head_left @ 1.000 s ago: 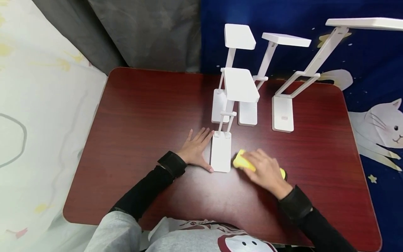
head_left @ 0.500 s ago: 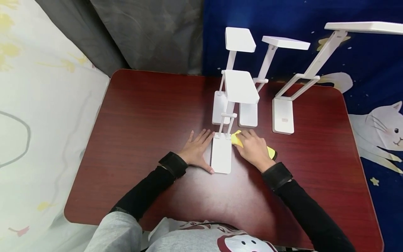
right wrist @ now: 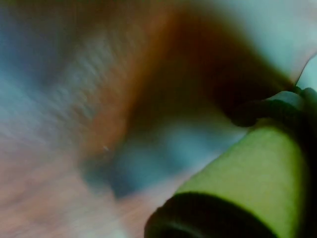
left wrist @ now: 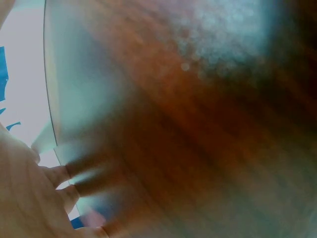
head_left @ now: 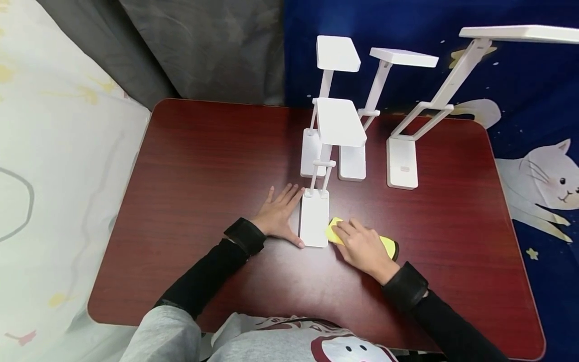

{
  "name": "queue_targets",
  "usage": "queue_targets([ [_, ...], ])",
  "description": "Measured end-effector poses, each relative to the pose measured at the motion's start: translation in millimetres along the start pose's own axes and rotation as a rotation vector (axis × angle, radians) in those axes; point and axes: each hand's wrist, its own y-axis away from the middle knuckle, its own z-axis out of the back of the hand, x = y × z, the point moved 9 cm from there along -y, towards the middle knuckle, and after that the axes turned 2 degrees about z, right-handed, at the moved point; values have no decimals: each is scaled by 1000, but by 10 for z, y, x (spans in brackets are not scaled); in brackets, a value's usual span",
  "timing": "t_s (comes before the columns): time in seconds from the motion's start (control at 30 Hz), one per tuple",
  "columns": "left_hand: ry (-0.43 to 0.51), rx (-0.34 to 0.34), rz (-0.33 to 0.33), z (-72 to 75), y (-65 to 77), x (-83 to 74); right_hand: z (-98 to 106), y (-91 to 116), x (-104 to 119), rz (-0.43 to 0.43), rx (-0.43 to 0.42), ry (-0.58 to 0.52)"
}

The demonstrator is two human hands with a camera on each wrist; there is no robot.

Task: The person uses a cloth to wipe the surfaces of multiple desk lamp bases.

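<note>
A white folding desk lamp stands nearest the person, its flat base (head_left: pixel 314 218) on the table. My left hand (head_left: pixel 278 216) lies flat with fingers spread, thumb and fingers touching the base's left edge. In the left wrist view, parts of the left hand (left wrist: pixel 29 193) show at the lower left. My right hand (head_left: pixel 364 249) grips a long yellow object (head_left: pixel 389 247) with a dark rear end; its kind is unclear. The object's front end meets the base's right side near the front corner. In the right wrist view, the yellow object (right wrist: pixel 247 173) shows dark bands; the right hand is barely visible.
Several more parts stand behind: one white lamp (head_left: pixel 312 151) directly back, a second lamp (head_left: pixel 353 163) beside it, and a third lamp (head_left: pixel 402 163) farther right. Their arms and heads rise over the back of the red-brown table (head_left: pixel 203 156). A blue curtain (head_left: pixel 534 115) hangs behind.
My right hand slid the yellow object away along the lamp base's right side, then back toward the person. The left hand has stayed in place. The view has shifted slightly.
</note>
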Motion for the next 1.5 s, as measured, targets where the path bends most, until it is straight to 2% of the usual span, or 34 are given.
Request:
queue_targets([
  [0.17,21,0,4,-14,9,12,51,104,184,158,80,-30],
  [0.27,24,-4,-2,-26,3,11,157,66,123,211,89,-86],
  [0.33,22,-9,-3,-25,0,10,221,-37,-31,183,61,-92],
  [0.4,13,-8,1,-26,-3,13,238,-177,-233,113,26,-61],
  [0.53,10,-5,1,-25,-5,-1,81,-416,-558,-43,33,38],
  [0.63,22,6,-15,-39,-6,-35,-53,-482,-659,-116,50,71],
  [0.73,24,7,-25,-33,-9,-57,-89,-484,-663,-135,34,66],
  [0.93,6,8,9,-12,-9,-6,-75,-410,-477,-52,30,6],
  [1.17,1,17,16,11,-1,7,-18,-146,-148,80,37,-16],
  [1.37,12,15,22,22,14,17,67,43,120,173,84,-106],
  [1.5,25,13,8,27,30,12,169,70,335,247,111,-129],
])
